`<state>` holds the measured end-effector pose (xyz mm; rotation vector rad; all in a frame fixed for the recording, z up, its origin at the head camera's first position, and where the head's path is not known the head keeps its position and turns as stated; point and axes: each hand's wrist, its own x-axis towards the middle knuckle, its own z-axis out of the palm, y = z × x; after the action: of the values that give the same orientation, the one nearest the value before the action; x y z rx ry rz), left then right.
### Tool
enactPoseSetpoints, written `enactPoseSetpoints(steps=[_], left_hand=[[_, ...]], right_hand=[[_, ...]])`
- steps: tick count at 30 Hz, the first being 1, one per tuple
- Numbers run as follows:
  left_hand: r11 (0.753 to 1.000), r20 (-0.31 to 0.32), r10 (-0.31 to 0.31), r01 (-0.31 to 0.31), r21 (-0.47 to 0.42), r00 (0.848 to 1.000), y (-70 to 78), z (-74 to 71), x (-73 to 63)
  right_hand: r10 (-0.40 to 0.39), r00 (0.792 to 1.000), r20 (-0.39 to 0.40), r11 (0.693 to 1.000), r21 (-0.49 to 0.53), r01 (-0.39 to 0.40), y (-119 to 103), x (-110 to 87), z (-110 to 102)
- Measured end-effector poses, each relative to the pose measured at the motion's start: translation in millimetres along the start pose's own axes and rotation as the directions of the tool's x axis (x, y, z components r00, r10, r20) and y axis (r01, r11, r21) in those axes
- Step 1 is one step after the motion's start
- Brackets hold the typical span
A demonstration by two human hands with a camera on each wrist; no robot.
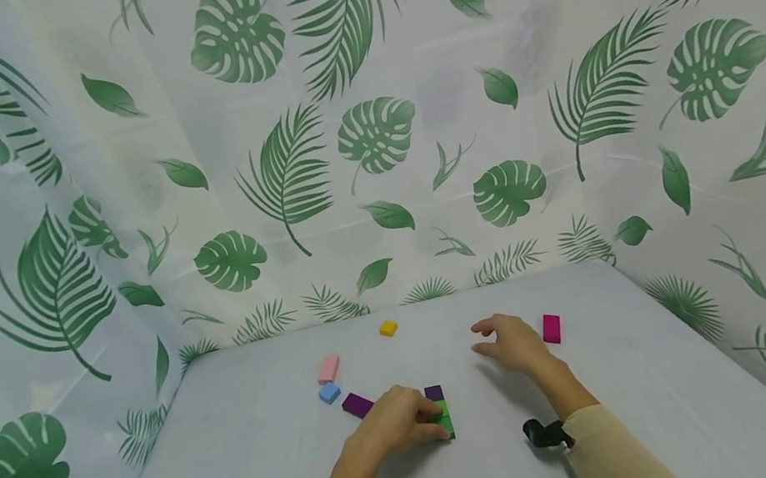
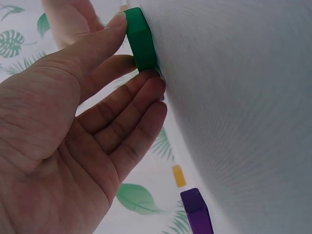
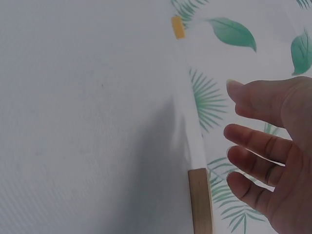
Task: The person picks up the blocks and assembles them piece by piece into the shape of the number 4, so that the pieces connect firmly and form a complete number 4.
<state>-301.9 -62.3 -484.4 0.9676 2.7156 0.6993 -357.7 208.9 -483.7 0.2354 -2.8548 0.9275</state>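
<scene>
My left hand (image 1: 400, 420) holds a green block (image 1: 444, 423) on the table, thumb and fingers at its sides. In the left wrist view the thumb touches one end of the green block (image 2: 140, 41), and the fingertips reach its other end. A small dark purple block (image 1: 434, 392) lies against the far end of the green one. My right hand (image 1: 515, 344) is over the table with fingers spread and holds nothing. To its right lies a magenta block (image 1: 552, 328). The right wrist view shows a brownish block (image 3: 200, 201) below the fingers.
Left of the left hand lies a purple block (image 1: 357, 405), partly behind it. Farther out are a blue block (image 1: 329, 392), a pink block (image 1: 329, 368) and a yellow block (image 1: 388, 329). A leaf-patterned curtain (image 1: 461, 251) borders the white table (image 1: 249, 439).
</scene>
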Motion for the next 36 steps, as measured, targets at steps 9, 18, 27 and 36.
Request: enactPoseSetpoints(steps=[9, 18, 27, 36], left_hand=[[1.0, -0.003, 0.01, -0.01, 0.001, 1.0, -1.5, 1.6, 0.6], [1.0, -0.011, 0.017, -0.017, 0.007, 1.0, -2.4, 1.0, 0.8], [1.0, -0.012, 0.014, -0.014, -0.005, 1.0, -3.0, 1.9, 1.0], [1.0, -0.012, 0.0, 0.0, -0.007, 1.0, 0.2, 0.9, -0.3]], right_hand=[[0.046, 0.999, 0.006, 0.999, 0.007, -0.046, 9.3, -1.4, -10.4], [0.063, 0.998, 0.025, 0.997, -0.041, -0.061, 16.8, -0.4, -19.1], [0.108, 0.993, 0.046, 0.993, -0.049, -0.105, 24.3, -1.5, -26.2], [0.151, 0.987, 0.057, 0.987, -0.07, -0.147, 28.2, -1.7, -29.4]])
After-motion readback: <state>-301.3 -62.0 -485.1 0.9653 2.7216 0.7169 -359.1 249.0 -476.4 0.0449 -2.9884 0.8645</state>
